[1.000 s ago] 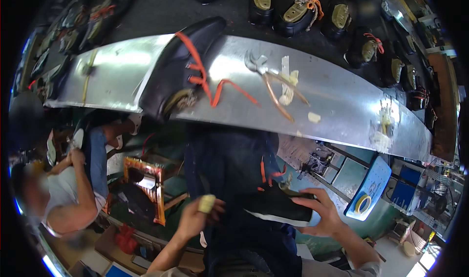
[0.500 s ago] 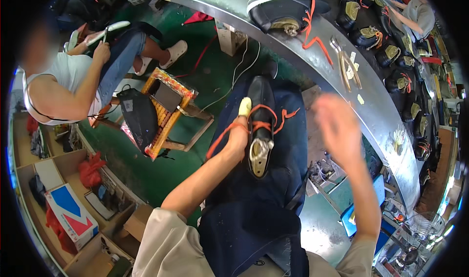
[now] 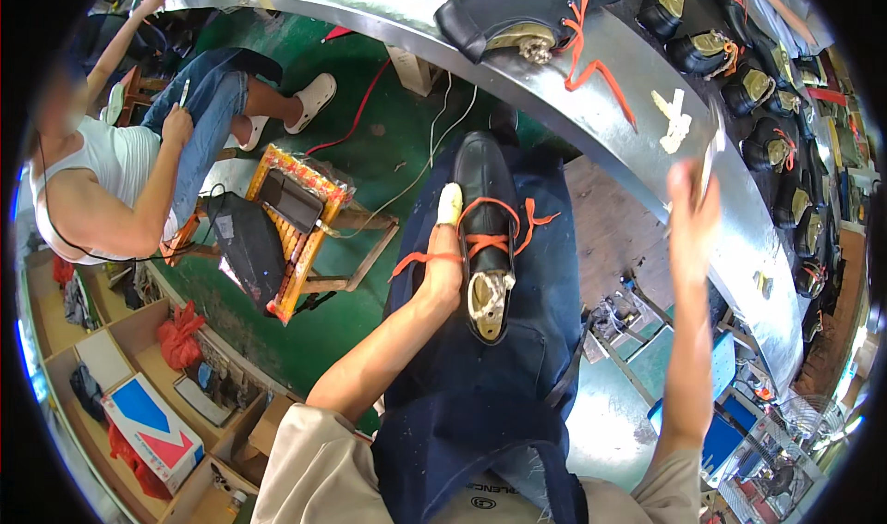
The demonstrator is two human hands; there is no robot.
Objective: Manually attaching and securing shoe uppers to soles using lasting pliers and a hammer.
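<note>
The left hand [image 3: 444, 263] clamps the black shoe [image 3: 482, 175], best kept steady on the lap [image 3: 540, 307]; the right hand [image 3: 693, 221] grips blurred pincers [image 3: 711, 147], ideally firmly.

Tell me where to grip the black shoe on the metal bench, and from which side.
Likely the heel of the black shoe, from the left: it lies on its side, rounded heel facing left, orange lace clear to the right.
</note>
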